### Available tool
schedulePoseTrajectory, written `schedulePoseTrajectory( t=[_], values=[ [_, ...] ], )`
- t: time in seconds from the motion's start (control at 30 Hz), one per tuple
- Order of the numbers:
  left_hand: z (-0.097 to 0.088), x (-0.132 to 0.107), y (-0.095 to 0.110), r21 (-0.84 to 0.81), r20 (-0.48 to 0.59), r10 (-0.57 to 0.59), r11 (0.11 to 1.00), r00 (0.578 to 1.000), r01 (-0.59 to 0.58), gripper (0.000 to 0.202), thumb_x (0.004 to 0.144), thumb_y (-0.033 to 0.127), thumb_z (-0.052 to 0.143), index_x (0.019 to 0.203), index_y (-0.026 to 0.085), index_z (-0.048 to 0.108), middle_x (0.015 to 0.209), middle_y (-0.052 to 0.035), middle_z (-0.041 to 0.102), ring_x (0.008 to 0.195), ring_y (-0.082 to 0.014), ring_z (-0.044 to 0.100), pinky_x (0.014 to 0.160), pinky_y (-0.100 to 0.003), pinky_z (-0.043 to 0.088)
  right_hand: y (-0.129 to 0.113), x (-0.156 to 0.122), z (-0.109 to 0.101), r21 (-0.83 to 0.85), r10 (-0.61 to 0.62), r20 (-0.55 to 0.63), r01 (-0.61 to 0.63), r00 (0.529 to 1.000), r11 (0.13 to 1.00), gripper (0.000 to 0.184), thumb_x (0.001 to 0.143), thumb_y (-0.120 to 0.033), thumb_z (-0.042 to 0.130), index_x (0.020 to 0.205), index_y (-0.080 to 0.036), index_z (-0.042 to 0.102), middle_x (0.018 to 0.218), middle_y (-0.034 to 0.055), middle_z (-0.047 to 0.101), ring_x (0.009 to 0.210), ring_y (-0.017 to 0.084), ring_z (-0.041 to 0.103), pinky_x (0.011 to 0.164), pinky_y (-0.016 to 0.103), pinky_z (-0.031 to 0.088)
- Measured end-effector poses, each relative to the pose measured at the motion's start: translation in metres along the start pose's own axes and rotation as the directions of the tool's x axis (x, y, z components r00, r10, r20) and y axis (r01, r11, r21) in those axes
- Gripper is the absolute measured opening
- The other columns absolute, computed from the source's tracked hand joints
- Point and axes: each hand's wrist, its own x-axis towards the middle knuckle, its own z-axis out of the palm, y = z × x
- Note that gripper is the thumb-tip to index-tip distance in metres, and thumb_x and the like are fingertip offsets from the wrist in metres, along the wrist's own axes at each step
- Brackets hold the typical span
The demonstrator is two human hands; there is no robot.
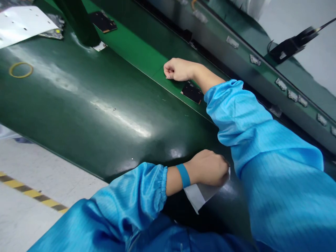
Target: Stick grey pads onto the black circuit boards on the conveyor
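Observation:
My left hand (210, 167), with a blue band at the wrist, is closed on a thin white sheet (196, 197) near the table's front edge. Part of the sheet hangs out below the palm, and the fingertips are hidden. Farther off, my right hand (181, 69) is held over the bright green strip, its fingers curled and pinched together. Whatever may be between those fingers is too small or hidden to make out. Just below the right wrist, a flat black circuit board (193, 92) lies on the strip, apart from the fingers.
Another black board (103, 21) lies farther along the green strip (136, 49). A dark post (78, 22) rises from the table (78, 115). At left are a yellow ring (21, 70) and a white sheet (23, 24). Small metallic parts (255, 60) line the right-hand rail.

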Motion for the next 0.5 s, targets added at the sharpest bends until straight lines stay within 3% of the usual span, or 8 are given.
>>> schedulePoseTrajectory(
  t=[0.27,0.5],
  values=[
    [0.005,0.001,0.0,-0.007,-0.022,-0.03,1.0,0.999,0.03,0.03,0.1,0.03,0.055,0.085,0.014,0.075,0.091,-0.0087,0.079,0.076,-0.0221,0.075,0.055,-0.03,0.043,0.006,-0.014,0.003,0.026,0.067,0.002,-0.067,0.998,0.997,0.017,0.085,-0.022,0.062,0.07,-0.022,0.057,0.057,-0.0016,0.055,0.078,0.014,0.06,0.074,0.032,0.039],
    [0.0,0.001,0.001,0.025,0.014,-0.019,1.0,1.0,0.019,0.03,0.1,0.028,0.054,0.084,0.014,0.076,0.091,-0.0089,0.079,0.075,-0.0221,0.075,0.055,-0.031,0.043,0.008,-0.027,0.01,-0.002,0.074,-0.027,-0.074,0.997,0.997,0.016,0.082,-0.021,0.062,0.067,-0.023,0.055,0.061,0.0014,0.06,0.08,0.016,0.065,0.074,0.033,0.043]
  ],
)
